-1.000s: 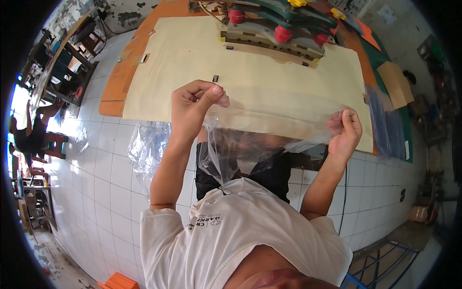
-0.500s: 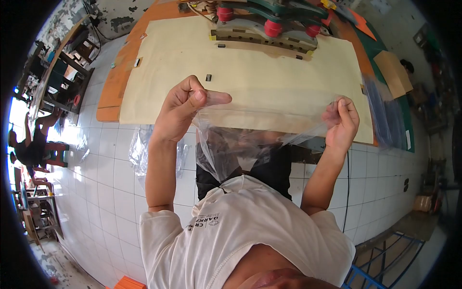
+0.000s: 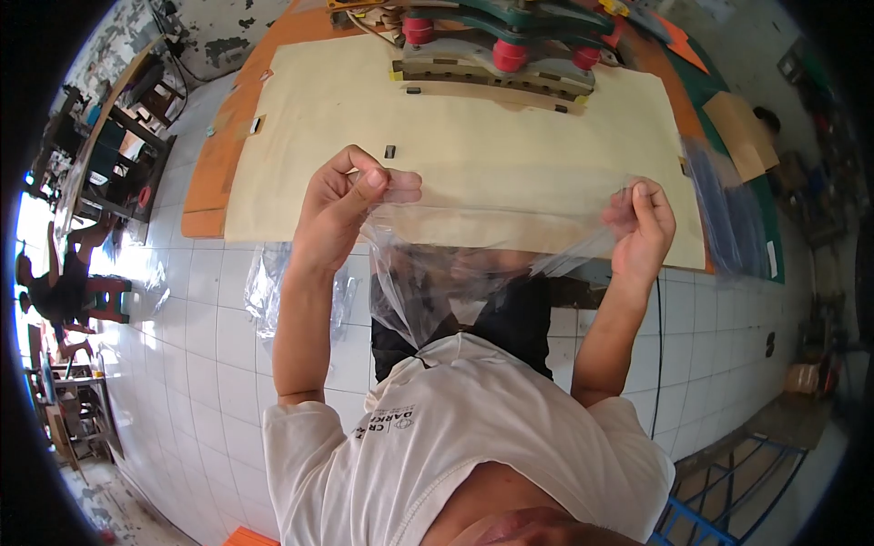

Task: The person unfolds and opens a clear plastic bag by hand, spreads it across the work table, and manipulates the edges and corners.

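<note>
Orange-brown wooden worktop (image 3: 204, 202), mostly covered by a large cream flat sheet (image 3: 319, 109), which is the landmark here. Thin clear plastic film (image 3: 510, 218) is stretched between both hands over the cream sheet's near edge, lower part hanging slack toward the lap; can't tell if it touches the sheet. Green metal machine with red round knobs (image 3: 510, 27) sits at the sheet's far side. Stack of bluish translucent plastic (image 3: 726, 214) lies just right of the sheet; bent tan cardboard piece (image 3: 739, 136) beyond it, also right. Left hand (image 3: 330, 211) pinches the film's left end, thumb against fingers, near the sheet's near-left part. Right hand (image 3: 645, 232) pinches the right end, near its near-right part. Small black rectangular block (image 3: 391, 152) on the sheet, just beyond the left hand.
</note>
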The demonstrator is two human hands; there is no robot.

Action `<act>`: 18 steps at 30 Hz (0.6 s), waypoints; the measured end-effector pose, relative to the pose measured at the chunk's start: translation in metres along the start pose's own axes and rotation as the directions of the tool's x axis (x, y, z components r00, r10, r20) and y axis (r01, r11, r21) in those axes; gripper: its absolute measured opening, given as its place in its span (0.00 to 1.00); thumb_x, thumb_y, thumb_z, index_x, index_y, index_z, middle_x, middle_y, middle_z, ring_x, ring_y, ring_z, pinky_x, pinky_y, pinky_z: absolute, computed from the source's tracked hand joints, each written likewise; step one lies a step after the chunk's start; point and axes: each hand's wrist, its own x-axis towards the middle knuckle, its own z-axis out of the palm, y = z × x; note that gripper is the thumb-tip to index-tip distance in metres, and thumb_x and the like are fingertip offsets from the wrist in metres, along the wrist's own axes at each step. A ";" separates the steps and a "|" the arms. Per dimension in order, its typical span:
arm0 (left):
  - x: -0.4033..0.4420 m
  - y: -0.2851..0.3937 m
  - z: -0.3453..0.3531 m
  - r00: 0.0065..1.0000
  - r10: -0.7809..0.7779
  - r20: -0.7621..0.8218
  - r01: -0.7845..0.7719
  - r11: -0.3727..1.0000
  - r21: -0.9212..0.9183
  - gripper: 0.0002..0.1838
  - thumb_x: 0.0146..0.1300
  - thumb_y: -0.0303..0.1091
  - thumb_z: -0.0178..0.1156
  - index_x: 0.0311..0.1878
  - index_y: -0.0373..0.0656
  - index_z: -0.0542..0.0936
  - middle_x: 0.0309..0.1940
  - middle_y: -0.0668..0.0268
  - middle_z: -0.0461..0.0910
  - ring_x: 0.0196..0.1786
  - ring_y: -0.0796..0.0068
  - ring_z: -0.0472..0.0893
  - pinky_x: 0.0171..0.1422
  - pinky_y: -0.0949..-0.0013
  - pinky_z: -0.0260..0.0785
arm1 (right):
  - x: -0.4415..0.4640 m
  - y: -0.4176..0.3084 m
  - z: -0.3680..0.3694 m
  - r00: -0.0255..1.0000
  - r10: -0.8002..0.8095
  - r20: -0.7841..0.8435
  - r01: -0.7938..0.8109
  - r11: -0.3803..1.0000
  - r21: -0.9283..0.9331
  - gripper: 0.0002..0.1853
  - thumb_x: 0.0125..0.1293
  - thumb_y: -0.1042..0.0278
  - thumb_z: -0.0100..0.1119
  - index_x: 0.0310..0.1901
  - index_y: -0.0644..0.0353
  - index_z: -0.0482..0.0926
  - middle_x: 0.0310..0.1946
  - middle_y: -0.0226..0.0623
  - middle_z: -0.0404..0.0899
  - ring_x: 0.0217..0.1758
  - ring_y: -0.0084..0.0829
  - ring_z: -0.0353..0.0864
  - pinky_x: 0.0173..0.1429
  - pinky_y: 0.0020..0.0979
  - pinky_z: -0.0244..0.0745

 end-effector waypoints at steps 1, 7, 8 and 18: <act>0.001 0.002 -0.002 1.000 -0.006 0.012 0.006 0.999 0.035 0.07 0.67 0.29 0.61 0.42 0.41 0.73 0.39 0.52 0.85 0.43 0.63 0.86 0.53 0.63 0.78 | 0.002 -0.001 0.000 0.999 -0.019 0.030 0.018 1.000 0.006 0.08 0.70 0.67 0.57 0.39 0.65 0.78 0.26 0.31 0.75 0.26 0.25 0.77 0.29 0.28 0.79; 0.009 0.052 0.014 0.989 0.009 0.146 -0.081 0.866 0.493 0.13 0.65 0.21 0.59 0.53 0.31 0.76 0.37 0.56 0.85 0.38 0.70 0.86 0.46 0.71 0.77 | 0.014 -0.025 0.013 0.990 -0.099 0.104 0.104 0.993 -0.051 0.09 0.71 0.67 0.56 0.38 0.65 0.77 0.25 0.31 0.75 0.26 0.23 0.77 0.29 0.28 0.79; 0.013 0.060 0.015 0.978 -0.004 0.208 -0.133 0.757 0.640 0.15 0.64 0.20 0.59 0.54 0.32 0.76 0.37 0.58 0.85 0.36 0.73 0.85 0.45 0.73 0.76 | 0.016 -0.029 0.017 0.989 -0.102 0.107 0.107 0.993 -0.049 0.09 0.71 0.67 0.56 0.38 0.65 0.77 0.25 0.31 0.75 0.26 0.23 0.77 0.29 0.28 0.79; 0.044 0.085 0.033 0.945 -0.215 0.245 -0.057 0.631 0.774 0.08 0.68 0.27 0.61 0.41 0.29 0.83 0.31 0.63 0.84 0.34 0.80 0.81 0.41 0.76 0.76 | 0.017 -0.051 0.039 0.973 -0.163 0.164 0.186 0.973 -0.137 0.10 0.72 0.65 0.55 0.40 0.65 0.77 0.26 0.37 0.79 0.22 0.26 0.80 0.31 0.26 0.78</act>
